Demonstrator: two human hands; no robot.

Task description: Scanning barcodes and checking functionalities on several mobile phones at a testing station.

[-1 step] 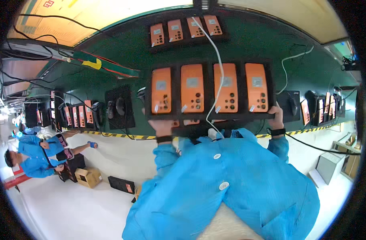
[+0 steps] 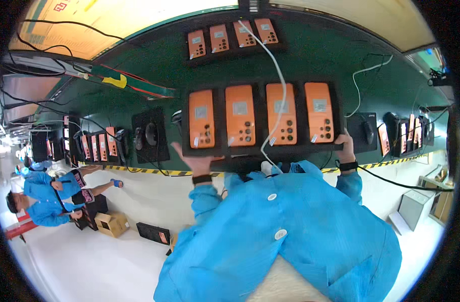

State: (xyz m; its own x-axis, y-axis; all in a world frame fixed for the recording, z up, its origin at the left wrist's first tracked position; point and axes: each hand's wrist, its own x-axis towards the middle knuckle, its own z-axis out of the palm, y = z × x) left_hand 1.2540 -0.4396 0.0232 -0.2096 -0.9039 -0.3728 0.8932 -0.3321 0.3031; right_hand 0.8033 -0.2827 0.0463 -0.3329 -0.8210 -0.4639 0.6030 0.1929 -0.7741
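Observation:
A black tray (image 2: 260,90) with several orange phones in a row, camera side up, is in front of me. The phone (image 2: 319,111) at its right end and the phone (image 2: 201,118) at its left end each carry a pale label. My right hand (image 2: 346,143) is closed round the tray's near right corner. At the near left corner my left hand (image 2: 197,162) has its thumb stretched out, away from the tray's side; its other fingers are partly hidden. A little orange shows under the tray's near edge beside this hand. A white cable (image 2: 280,75) crosses over the tray.
Farther back on the green bench (image 2: 310,50) lies another black tray of orange phones (image 2: 219,38). Computer mice (image 2: 150,134) on dark mats flank me. Yellow-black tape (image 2: 139,170) marks the bench edge. At left, a person in blue (image 2: 49,194) is near a carton (image 2: 111,223).
The tray has shifted slightly toward me, its left end more. My left thumb has spread outward from the tray's side. Phones showing below the near edge are now mostly covered.

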